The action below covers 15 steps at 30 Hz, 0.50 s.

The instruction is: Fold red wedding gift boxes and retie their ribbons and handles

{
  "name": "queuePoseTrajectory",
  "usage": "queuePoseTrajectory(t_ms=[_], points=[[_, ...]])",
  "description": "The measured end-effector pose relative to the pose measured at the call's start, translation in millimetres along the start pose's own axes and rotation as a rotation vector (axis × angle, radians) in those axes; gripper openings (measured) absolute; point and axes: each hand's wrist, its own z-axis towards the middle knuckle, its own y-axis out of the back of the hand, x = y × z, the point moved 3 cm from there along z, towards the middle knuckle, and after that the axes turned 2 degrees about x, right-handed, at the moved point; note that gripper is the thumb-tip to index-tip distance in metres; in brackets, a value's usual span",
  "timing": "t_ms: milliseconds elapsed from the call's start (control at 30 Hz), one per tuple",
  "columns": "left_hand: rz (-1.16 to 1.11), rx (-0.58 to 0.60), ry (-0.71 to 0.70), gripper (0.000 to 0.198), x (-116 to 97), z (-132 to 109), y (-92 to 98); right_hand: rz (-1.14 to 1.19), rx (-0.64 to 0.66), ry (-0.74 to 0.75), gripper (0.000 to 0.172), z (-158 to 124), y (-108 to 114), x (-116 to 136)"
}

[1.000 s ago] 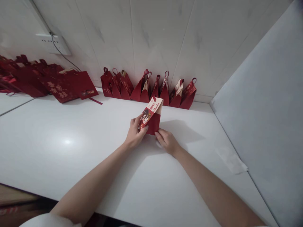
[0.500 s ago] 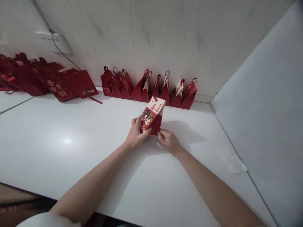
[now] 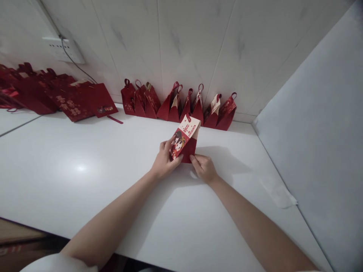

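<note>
Between my hands, above the white table [image 3: 119, 196], is a red and cream paper gift box [image 3: 187, 138] with a printed cartoon figure and a ribbon loop at its peaked top. My left hand [image 3: 166, 159] is closed round the box's left side, thumb at the lower front and fingers on the printed face. The fingers of my right hand [image 3: 203, 166] pinch the box's lower right corner. The underside of the box is hidden.
Along the tiled wall stands a row of similar red gift boxes [image 3: 151, 101] with ribbon loops. Flat and folded red boxes [image 3: 75, 100] are heaped at the left, below a wall socket [image 3: 64, 50]. A pale wipe or tissue [image 3: 279, 194] lies near the right partition [image 3: 326, 124].
The gift box has shifted slightly to the right along with both hands. My right thumb now lies a little higher on its corner.
</note>
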Motion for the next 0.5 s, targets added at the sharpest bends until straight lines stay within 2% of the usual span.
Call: queuePoseTrajectory(t_ms=[267,500], points=[[0.061,0.089,-0.037,0.081,-5.0,-1.9,-1.7,0.068,-0.03,-0.051,0.041,-0.9,0.3,-5.5],[0.054,0.093,-0.024,0.077,-4.8,-1.4,-1.5,0.058,-0.091,-0.019,0.043,-0.3,0.4,1.6]])
